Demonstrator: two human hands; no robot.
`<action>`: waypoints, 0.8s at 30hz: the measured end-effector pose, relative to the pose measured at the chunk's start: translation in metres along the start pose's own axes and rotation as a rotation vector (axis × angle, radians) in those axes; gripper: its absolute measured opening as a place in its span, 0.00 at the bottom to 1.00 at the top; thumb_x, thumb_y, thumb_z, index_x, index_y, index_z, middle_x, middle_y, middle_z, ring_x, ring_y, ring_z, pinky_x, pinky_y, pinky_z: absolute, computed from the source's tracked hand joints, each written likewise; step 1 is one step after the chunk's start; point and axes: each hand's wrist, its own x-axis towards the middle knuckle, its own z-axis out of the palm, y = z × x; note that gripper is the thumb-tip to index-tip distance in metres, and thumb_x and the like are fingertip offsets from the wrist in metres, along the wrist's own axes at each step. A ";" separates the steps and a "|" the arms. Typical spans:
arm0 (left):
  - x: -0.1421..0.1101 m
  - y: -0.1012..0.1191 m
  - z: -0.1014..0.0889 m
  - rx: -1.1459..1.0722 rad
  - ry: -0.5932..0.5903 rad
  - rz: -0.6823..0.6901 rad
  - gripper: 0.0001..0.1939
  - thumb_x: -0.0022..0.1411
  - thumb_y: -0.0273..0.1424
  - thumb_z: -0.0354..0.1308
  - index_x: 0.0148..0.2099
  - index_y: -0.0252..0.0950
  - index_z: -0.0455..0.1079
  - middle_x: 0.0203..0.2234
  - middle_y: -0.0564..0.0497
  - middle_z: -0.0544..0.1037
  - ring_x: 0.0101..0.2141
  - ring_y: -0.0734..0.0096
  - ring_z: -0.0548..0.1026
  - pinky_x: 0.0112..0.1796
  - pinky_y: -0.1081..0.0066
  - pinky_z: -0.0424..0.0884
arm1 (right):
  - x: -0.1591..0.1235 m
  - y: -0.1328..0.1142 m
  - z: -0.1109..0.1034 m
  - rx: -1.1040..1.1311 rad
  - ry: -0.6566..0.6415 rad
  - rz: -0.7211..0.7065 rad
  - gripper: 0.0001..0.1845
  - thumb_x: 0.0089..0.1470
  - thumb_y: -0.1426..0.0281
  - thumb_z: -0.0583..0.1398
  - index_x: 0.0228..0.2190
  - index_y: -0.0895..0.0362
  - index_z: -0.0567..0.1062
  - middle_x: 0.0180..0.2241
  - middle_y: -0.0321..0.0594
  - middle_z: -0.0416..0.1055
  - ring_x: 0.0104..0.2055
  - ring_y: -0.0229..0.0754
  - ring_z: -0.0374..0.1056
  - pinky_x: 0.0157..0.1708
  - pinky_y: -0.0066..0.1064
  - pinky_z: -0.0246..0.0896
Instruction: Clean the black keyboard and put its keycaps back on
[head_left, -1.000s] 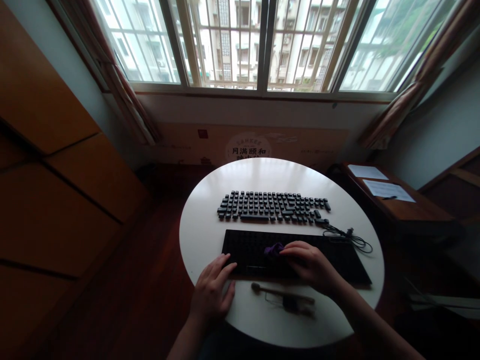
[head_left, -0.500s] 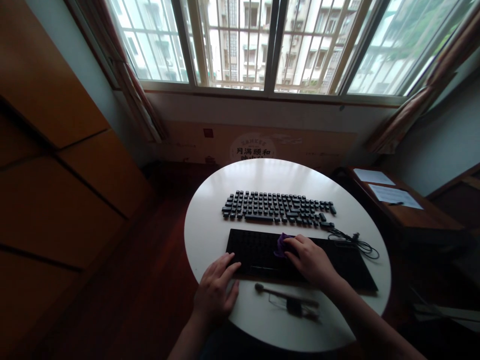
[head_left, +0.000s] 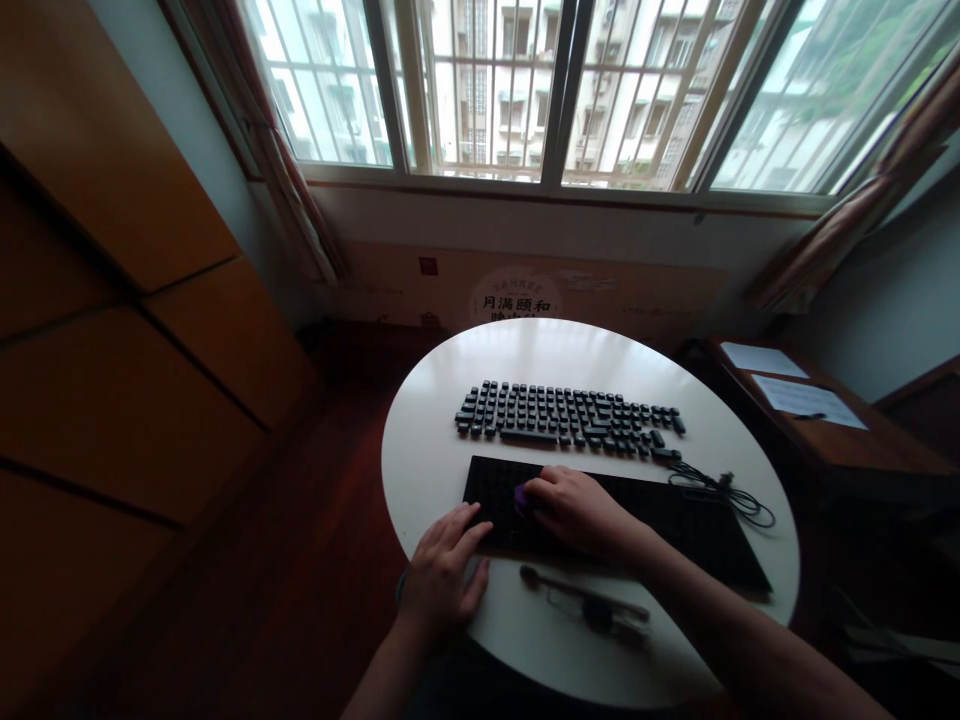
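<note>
A black keyboard base (head_left: pixel 660 520) with its keycaps off lies across the near half of a round white table (head_left: pixel 427 420). My right hand (head_left: pixel 574 505) is closed on a purple cloth (head_left: pixel 523 500), pressed onto the base left of its middle. My left hand (head_left: pixel 446 565) rests at the base's near left corner, fingers apart, fingertips touching its edge. Loose black keycaps (head_left: pixel 570 415) stand in keyboard order behind the base. In front of it lie a thin brush-like tool (head_left: pixel 581 588) and a small wire-and-dark-handled tool (head_left: pixel 600 612), both blurred.
A coiled black cable (head_left: pixel 739 495) lies at the base's far right corner. To the right stands a brown wooden table (head_left: pixel 885 435) with paper sheets (head_left: pixel 810 400) and a pen. Wooden cabinets (head_left: pixel 202 400) fill the left side, and a barred window (head_left: pixel 555 100) is ahead.
My right hand has slid the purple cloth leftward along the keyboard base, closer to my left hand. My left hand stays at the corner. The whole view has shifted slightly.
</note>
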 end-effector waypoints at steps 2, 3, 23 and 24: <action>0.000 0.000 -0.001 -0.003 0.001 -0.002 0.21 0.62 0.29 0.54 0.57 0.41 0.71 0.59 0.45 0.72 0.58 0.53 0.70 0.56 0.52 0.70 | 0.005 0.003 0.002 -0.018 -0.036 -0.002 0.13 0.58 0.67 0.63 0.45 0.54 0.78 0.37 0.43 0.73 0.39 0.45 0.69 0.38 0.32 0.60; 0.000 0.001 -0.001 -0.004 0.002 -0.004 0.21 0.62 0.29 0.54 0.57 0.41 0.71 0.59 0.46 0.72 0.58 0.53 0.70 0.56 0.52 0.70 | 0.006 0.006 0.002 -0.027 -0.047 -0.001 0.13 0.57 0.66 0.65 0.45 0.54 0.78 0.37 0.43 0.73 0.39 0.45 0.68 0.38 0.32 0.60; -0.001 0.001 0.000 -0.007 0.028 -0.008 0.20 0.61 0.29 0.54 0.56 0.41 0.72 0.58 0.46 0.73 0.57 0.53 0.72 0.56 0.52 0.71 | 0.004 0.027 -0.010 0.060 -0.060 -0.295 0.09 0.56 0.68 0.64 0.40 0.48 0.81 0.37 0.39 0.74 0.35 0.40 0.67 0.34 0.28 0.59; -0.002 0.001 0.000 -0.007 0.024 -0.009 0.21 0.61 0.29 0.54 0.56 0.42 0.72 0.58 0.46 0.73 0.57 0.53 0.71 0.56 0.52 0.71 | 0.004 0.028 -0.011 0.081 -0.061 -0.301 0.09 0.56 0.68 0.64 0.40 0.48 0.81 0.37 0.39 0.74 0.36 0.40 0.68 0.34 0.29 0.59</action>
